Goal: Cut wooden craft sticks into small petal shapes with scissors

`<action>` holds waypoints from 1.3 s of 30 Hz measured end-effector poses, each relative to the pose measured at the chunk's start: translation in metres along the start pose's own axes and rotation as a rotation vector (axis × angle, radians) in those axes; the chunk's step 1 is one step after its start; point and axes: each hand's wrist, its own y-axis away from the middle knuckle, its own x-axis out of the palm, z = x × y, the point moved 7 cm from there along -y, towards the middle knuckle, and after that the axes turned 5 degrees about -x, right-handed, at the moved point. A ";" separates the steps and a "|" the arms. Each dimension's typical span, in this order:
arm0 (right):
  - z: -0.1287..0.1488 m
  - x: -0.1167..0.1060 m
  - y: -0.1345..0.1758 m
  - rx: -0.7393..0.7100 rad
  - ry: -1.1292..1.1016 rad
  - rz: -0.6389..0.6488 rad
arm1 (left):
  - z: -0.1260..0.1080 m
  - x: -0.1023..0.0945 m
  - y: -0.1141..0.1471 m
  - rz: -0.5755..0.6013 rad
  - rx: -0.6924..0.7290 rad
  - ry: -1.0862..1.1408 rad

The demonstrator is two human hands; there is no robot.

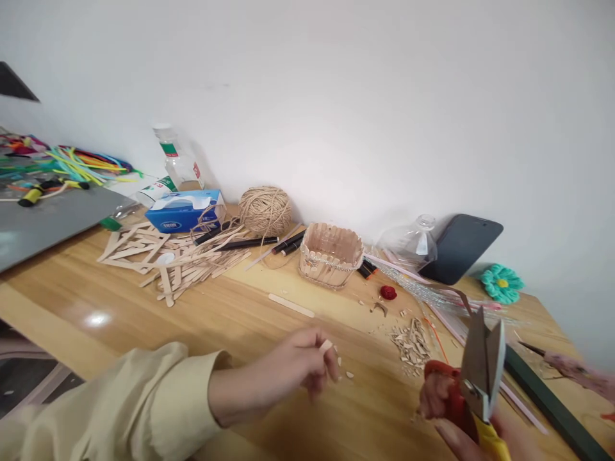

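One broad wooden table (250, 358) lay beneath both bare hands. The right hand (451, 438) was closed around the handles of a pair of scissors (473, 362), its metal blades parted and pointing up. Well apart from them, the left hand (300, 362) pinched a tiny pale wood chip (326, 346) (motion blur softened its edges). So short a piece could have sprung loose under a cut, and blades brought close to it could have nicked a fingertip.

Flat, straw-coloured sticks (177, 266) formed a tangled heap. A basket (331, 256) of upright, round-topped slats, trimmed with twisted cord, stood near a coarse, hairy twine ball (265, 211). Jagged scraps (410, 342) lay near the scissors; a smooth single stick (291, 305) and a fuzzy red puff (388, 292) were smaller.
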 end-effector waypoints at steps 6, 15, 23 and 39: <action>0.044 0.011 -0.023 0.200 -0.092 -0.316 | -0.029 0.032 -0.010 0.148 0.104 0.018; 0.056 0.021 -0.026 0.220 -0.394 -0.310 | -0.016 0.060 -0.017 0.263 -0.005 -0.112; 0.060 0.019 -0.025 0.230 -0.378 -0.314 | -0.023 0.062 -0.018 0.201 0.164 -0.418; 0.039 0.027 0.000 0.151 -0.177 -0.050 | -0.066 0.053 -0.005 0.071 0.264 -0.087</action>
